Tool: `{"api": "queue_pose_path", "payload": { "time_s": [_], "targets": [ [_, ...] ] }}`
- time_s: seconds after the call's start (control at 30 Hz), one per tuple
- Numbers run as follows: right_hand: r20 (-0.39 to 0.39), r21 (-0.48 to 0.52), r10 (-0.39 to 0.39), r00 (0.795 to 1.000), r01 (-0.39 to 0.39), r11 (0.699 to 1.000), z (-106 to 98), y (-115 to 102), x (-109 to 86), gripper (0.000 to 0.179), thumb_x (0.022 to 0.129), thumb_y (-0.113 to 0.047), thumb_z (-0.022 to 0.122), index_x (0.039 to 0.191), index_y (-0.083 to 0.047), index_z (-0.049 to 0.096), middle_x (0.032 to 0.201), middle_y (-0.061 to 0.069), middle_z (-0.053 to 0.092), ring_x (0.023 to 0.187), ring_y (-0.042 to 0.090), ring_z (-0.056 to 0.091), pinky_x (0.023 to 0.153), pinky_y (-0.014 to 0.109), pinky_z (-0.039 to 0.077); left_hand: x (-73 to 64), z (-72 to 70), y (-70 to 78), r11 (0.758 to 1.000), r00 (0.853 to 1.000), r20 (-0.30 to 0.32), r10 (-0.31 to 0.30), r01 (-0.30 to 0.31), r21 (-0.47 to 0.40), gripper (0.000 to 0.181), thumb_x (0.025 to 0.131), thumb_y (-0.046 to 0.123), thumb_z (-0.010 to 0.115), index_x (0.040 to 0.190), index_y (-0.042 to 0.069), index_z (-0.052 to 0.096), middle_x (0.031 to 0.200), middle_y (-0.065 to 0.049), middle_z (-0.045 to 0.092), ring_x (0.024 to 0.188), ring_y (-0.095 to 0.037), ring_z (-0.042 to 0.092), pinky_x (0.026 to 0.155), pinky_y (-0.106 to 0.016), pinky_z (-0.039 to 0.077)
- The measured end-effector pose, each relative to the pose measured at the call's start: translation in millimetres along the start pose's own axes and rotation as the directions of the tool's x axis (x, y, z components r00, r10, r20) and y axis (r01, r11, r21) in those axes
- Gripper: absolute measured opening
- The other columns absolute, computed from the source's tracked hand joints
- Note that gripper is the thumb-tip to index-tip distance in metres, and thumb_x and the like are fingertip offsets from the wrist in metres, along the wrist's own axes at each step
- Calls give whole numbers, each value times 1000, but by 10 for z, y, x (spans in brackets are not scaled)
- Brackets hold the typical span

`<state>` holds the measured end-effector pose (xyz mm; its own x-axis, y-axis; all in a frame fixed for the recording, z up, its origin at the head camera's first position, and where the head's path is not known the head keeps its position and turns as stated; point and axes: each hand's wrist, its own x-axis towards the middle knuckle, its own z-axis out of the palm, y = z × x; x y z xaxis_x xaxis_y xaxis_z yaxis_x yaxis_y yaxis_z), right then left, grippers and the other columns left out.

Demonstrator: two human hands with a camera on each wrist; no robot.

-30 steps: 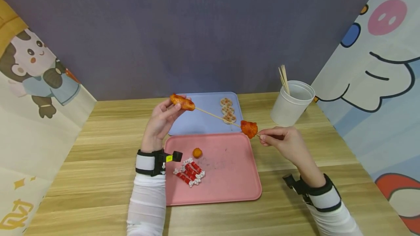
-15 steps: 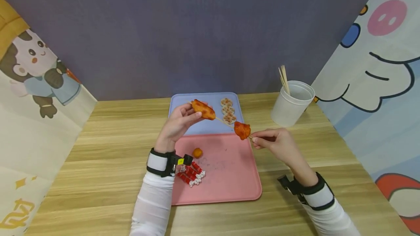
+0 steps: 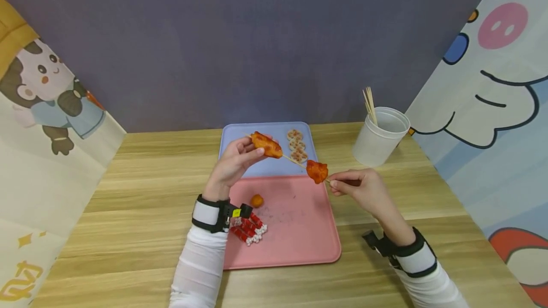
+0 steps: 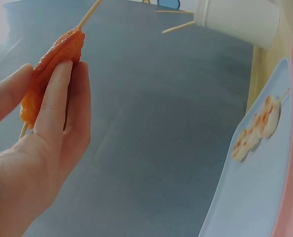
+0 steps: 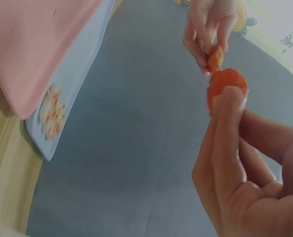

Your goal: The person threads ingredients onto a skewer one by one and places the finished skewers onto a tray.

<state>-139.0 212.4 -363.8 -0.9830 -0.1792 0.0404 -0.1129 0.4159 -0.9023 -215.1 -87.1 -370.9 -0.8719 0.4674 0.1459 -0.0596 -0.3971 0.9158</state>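
My left hand [image 3: 233,163] grips an orange-brown, glazed piece shaped like a chicken wing [image 3: 266,145], with thumb and fingers on its sides. The wing is threaded on a thin wooden skewer [image 3: 294,160], whose tip pokes out beyond it on the left. A red-orange lumpy chunk [image 3: 317,171], like fried chicken, sits lower on the same stick. Just below that chunk, my right hand [image 3: 361,188] pinches the skewer's end between thumb and fingers. In the right wrist view, the fingers partly cover the chunk [image 5: 228,81]. The skewer slants over both trays.
A pink tray [image 3: 299,241] holds an orange ball [image 3: 257,200] and several red pieces with white ends [image 3: 250,229]. Behind it, a blue tray [image 3: 265,126] carries a skewer of round pale slices [image 3: 297,145]. A white bucket [image 3: 378,139] with several skewers [image 3: 370,103] stands at the back right.
My left hand has moved right, sliding the wing along the skewer closer to the chunk, and the tip now shows. The right hand shifted slightly left. Little differs over the last half second.
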Motion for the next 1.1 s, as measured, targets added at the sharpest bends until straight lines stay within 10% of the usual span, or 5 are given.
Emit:
{"api": "queue_pose_path", "payload": {
  "time_s": [1.1],
  "targets": [
    [110,48,1,994,-6,999,-9,44,26,26,87,-8,67,106,9,67,99,26,68,75,13,70,68,31,58,61,116,-143,997,996,62,-58,55,58,22,92,-8,47,114,-5,52,103,-7,64,95,-16,64,97,-37,49]
  ]
}}
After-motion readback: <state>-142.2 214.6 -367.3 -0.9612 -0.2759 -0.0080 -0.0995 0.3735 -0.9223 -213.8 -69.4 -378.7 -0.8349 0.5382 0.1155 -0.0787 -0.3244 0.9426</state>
